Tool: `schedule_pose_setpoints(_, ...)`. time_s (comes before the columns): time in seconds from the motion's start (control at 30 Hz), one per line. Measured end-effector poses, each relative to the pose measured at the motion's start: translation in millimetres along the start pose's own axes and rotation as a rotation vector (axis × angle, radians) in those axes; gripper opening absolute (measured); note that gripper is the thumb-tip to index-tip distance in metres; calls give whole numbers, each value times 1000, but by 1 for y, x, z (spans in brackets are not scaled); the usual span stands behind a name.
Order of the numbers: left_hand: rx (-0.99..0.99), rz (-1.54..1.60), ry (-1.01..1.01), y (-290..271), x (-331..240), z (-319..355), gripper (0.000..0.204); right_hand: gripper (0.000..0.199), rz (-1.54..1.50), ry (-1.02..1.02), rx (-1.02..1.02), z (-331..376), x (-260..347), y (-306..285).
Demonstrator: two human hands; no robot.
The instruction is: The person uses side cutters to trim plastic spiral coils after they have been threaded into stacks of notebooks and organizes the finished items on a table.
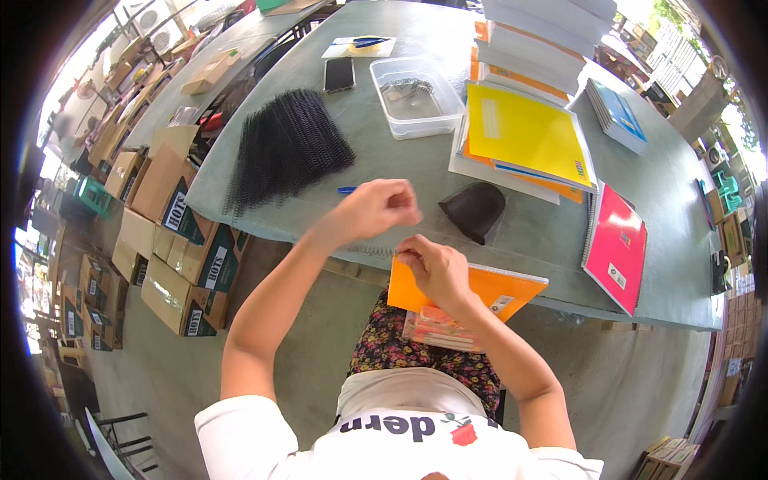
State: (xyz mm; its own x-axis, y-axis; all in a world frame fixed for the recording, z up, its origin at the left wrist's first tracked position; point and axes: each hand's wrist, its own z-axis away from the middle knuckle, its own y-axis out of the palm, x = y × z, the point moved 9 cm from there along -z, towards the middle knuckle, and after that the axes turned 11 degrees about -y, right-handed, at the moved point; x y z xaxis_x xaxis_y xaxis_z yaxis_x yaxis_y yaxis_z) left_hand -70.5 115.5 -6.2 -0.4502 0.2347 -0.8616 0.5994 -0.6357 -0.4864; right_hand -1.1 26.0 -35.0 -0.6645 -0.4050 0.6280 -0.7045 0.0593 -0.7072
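An orange notebook (504, 290) leans over my lap at the table's near edge, its left part behind my right hand (436, 270). The fingers of that hand pinch together at the notebook's top left corner, on the end of a dark spiral binding coil (368, 250). The rest of the coil sticks out to the left along the table edge. Just above, my left hand (380, 210) is raised with curled, slightly blurred fingers; whatever is in them is hidden. A dark, rounded cup-like piece (475, 210) lies beyond my right hand.
A heap of black spiral coils (288, 148) lies at the left. Behind are a phone (339, 74), a clear plastic box (422, 128) and blue-handled cutters (370, 42). Yellow notebooks (524, 132) and tall paper stacks (532, 50) stand right of centre, a red notebook (614, 246) farther right. Cardboard boxes (172, 292) stand left.
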Motion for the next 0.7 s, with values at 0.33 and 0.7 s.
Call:
schedule_pose_setpoints(0.33,-191,-166,-31,17,-76,-21,70,24,-50,-225,-50,15,17,8)
schedule_pose_setpoints(0.7,-298,-363,33,47,-5,115,55,25,362,173,52,66,-47,-84)
